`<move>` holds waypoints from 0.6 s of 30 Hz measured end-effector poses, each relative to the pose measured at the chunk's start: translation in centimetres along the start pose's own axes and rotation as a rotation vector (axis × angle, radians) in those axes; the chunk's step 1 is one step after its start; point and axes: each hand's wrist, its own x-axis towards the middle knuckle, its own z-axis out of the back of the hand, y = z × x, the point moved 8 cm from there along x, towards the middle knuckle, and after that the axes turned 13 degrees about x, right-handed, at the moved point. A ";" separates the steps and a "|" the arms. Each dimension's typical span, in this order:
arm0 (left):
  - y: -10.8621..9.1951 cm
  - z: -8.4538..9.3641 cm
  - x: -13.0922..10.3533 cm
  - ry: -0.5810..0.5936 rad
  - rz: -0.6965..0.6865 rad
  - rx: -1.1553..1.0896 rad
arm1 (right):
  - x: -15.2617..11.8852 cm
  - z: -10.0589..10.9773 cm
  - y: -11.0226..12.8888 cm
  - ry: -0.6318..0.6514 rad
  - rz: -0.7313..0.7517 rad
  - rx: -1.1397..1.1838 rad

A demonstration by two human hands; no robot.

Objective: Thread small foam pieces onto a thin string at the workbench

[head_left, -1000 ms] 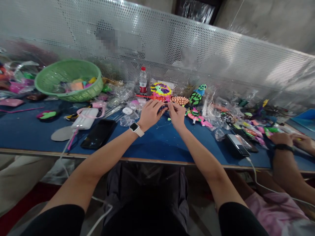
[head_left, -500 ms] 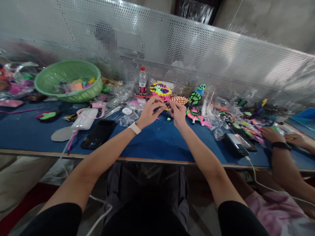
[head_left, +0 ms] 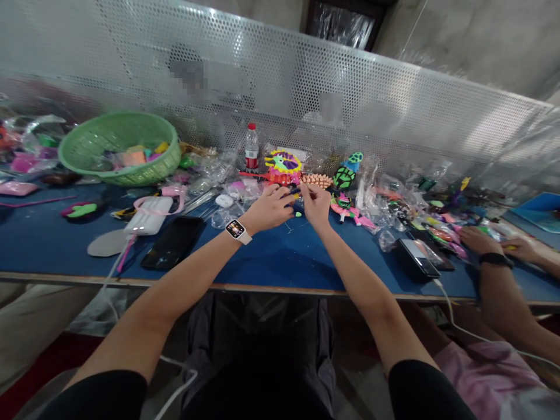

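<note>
My left hand [head_left: 270, 209] is over the blue table, its back turned up and its fingers curled around a small yellow-and-dark piece [head_left: 296, 195]. Right beside it, my right hand [head_left: 316, 204] is closed in a pinch at the same piece; its fingertips partly cover what they grip. A tiny light-green bit [head_left: 298, 214] lies on the table just below the hands. Behind them are a round yellow, purple and pink clay-like figure [head_left: 284, 161], a spiky peach-coloured piece [head_left: 317, 179], a green-and-black figure [head_left: 346, 175] and a pink-and-green figure [head_left: 345, 204].
A green basket [head_left: 126, 178] with colourful lumps, a red-capped bottle [head_left: 251, 146] and plastic bags line the perforated metal screen [head_left: 271, 76]. Left lie a phone [head_left: 172, 242] and white power bank [head_left: 151, 216]; right, a black device [head_left: 415, 261]. A co-worker's hands [head_left: 476, 239] work at far right.
My left wrist has rolled, so the hand's back and the watch face now show. The left fingers have folded closer around the small piece. My right hand has stayed nearly in place.
</note>
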 end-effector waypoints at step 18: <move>8.6 -3.7 -2.0 -0.375 0.792 -1.060 | -0.5 -1.7 -5.2 -0.015 -0.282 0.406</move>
